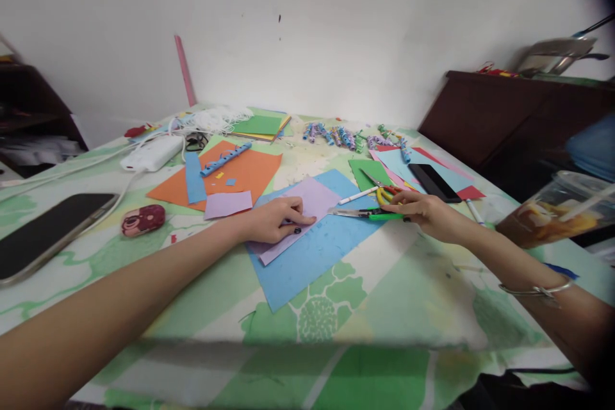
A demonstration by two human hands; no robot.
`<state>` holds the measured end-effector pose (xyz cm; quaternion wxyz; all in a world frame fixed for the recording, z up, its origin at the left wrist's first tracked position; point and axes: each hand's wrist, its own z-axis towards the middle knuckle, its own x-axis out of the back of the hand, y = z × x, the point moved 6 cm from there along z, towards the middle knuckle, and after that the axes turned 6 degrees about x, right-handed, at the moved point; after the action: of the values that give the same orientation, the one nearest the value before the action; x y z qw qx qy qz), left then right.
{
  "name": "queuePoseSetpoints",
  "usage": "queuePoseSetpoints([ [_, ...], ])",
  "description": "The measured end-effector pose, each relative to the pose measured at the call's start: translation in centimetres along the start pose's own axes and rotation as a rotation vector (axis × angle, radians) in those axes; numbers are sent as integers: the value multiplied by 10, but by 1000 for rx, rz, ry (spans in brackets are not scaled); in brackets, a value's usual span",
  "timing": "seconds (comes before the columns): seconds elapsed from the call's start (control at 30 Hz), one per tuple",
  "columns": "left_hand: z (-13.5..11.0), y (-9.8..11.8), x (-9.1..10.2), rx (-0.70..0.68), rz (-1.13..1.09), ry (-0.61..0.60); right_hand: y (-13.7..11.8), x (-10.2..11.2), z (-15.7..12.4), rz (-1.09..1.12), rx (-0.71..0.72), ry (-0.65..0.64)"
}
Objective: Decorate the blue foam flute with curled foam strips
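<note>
My left hand [278,219] rests on a sheet of light purple paper [317,193], index finger and thumb stretched apart and touching it, the other fingers curled. Beneath that sheet lies a larger blue sheet [293,275]. On the right, my right hand [425,213] has its fingers closed at the green handle of a pair of scissors [353,212], whose blades point left toward the purple paper. Just behind them lies a second pair of scissors [382,194] with yellow and red handles, partly covered by my fingers. A white pen [358,196] lies close to both pairs.
On the left are orange paper [262,173], a blue paper strip [195,179], a red case [143,220], a phone [52,230] and a white power bank [152,152]. Curled paper pieces [336,136] lie at the back. A black phone [432,182] and a plastic cup [552,211] are right.
</note>
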<state>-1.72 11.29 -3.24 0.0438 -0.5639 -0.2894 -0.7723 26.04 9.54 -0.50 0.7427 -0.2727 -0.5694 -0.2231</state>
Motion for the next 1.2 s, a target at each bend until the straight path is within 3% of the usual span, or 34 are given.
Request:
queuePoseSetpoints([
  [0.3, -1, -5, 2, 33, -70, 102, 7, -4, 4, 69, 2, -15],
  [1.0, -2, -7, 3, 45, -75, 138, 2, -1, 9, 40, 89, 10],
  [1.2, -2, -5, 4, 23, -73, 92, 2, -3, 11, 48, 98, 10],
])
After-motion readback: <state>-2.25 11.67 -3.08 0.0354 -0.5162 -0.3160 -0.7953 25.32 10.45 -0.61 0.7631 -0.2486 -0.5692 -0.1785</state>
